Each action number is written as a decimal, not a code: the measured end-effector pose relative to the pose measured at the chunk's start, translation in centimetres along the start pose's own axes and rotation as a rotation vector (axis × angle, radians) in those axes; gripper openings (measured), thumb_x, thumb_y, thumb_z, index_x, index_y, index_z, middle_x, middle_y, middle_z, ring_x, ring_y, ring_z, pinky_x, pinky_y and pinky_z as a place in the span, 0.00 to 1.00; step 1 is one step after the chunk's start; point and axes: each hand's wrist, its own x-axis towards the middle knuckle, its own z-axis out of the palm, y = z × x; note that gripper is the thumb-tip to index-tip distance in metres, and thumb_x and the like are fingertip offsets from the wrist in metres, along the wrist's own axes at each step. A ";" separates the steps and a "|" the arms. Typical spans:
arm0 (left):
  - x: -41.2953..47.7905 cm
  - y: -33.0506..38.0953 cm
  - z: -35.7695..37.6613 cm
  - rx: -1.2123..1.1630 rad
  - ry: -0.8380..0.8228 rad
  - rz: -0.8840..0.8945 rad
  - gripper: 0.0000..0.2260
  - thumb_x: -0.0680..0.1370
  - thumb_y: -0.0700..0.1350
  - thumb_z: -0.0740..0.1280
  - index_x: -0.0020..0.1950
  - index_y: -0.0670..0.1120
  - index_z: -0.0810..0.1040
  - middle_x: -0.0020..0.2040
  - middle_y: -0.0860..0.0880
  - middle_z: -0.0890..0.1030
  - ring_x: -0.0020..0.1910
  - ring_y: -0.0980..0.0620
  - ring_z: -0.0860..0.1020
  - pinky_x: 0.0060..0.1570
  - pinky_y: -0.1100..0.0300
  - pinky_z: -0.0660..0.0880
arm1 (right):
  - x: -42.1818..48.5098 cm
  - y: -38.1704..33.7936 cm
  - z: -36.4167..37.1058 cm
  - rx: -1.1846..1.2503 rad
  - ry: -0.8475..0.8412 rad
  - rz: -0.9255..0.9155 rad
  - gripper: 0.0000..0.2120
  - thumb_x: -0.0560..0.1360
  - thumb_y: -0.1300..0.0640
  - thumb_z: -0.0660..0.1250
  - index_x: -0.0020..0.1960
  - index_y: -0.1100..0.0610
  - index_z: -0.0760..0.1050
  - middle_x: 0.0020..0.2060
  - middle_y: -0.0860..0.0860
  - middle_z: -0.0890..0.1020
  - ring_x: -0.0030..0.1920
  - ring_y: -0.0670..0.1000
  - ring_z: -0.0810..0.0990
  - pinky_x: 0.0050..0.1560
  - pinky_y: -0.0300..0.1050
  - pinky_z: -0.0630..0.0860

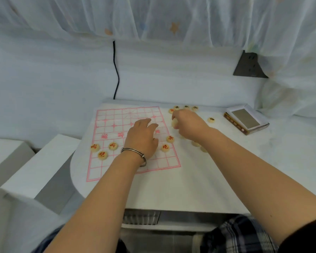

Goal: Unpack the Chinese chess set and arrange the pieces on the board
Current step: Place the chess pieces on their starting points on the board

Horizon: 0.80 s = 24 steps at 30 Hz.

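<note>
On the red-lined board point(106, 123), the left hand point(142, 137) rests with fingers extended, loosely spread. Just off its right edge, the right hand point(189, 126) grips a pale chess piece point(174, 123) in curled fingers.

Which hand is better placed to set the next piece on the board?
Right: the right hand pinches a round cream piece among loose pieces beside the pink-gridded board; the left hand rests on the board.
</note>
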 end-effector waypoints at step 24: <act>-10.7 -7.9 -2.5 0.196 0.090 -0.018 0.22 0.73 0.41 0.68 0.68 0.45 0.72 0.70 0.42 0.70 0.70 0.40 0.65 0.66 0.47 0.65 | -6.4 -10.2 4.2 0.026 -0.239 -0.250 0.11 0.75 0.65 0.62 0.56 0.56 0.72 0.51 0.52 0.76 0.46 0.52 0.73 0.41 0.43 0.67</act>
